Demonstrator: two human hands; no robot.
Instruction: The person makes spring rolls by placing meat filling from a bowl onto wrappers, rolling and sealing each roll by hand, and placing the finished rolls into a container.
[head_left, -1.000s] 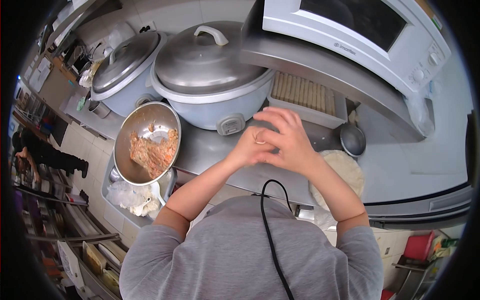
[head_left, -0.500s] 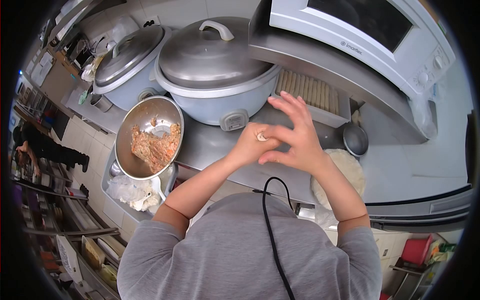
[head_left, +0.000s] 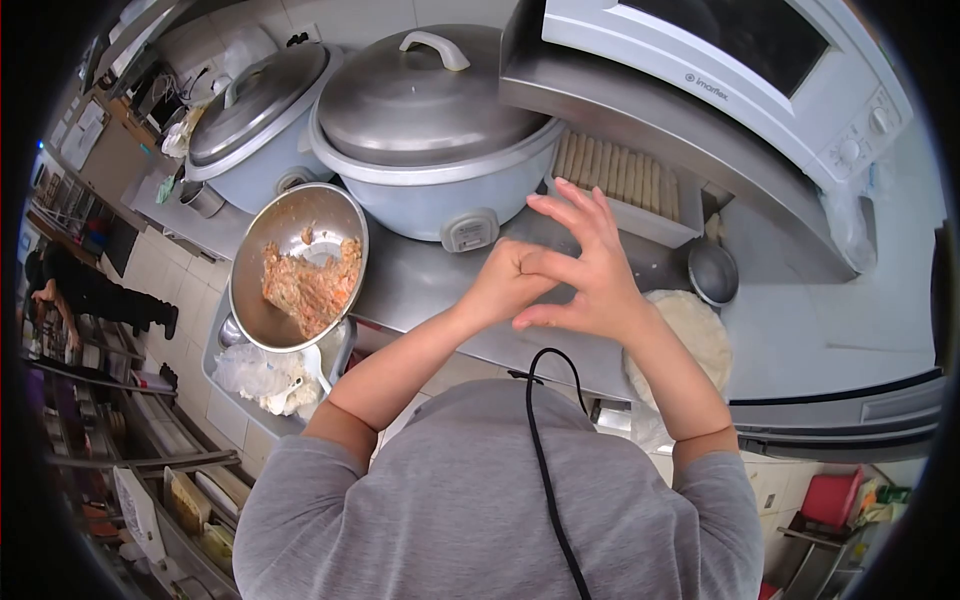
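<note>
My left hand point(head_left: 503, 284) is closed in front of my chest, above the steel counter. What it holds, if anything, is hidden. Beside it is my right hand point(head_left: 592, 275), its fingers spread and its index fingertip against the left hand. A steel bowl point(head_left: 243, 278) of orange-pink minced filling point(head_left: 312, 288) is to the left of both hands. Behind them a white tray point(head_left: 660, 228) holds several pale rolls point(head_left: 618, 175) in a row. A stack of round, pale wrappers point(head_left: 685, 345) lies close to my right forearm.
Two large lidded cookers point(head_left: 430, 100) stand at the back. A white microwave point(head_left: 720, 70) sits on a steel shelf at right, with a ladle point(head_left: 712, 272) below. Under the bowl is a grey tub point(head_left: 212, 365). A person in dark clothes point(head_left: 95, 295) is at far left.
A small pale thing seen at my left hand's fingers is now out of sight. My right hand's outer fingers have lifted and spread. The view has shifted slightly.
</note>
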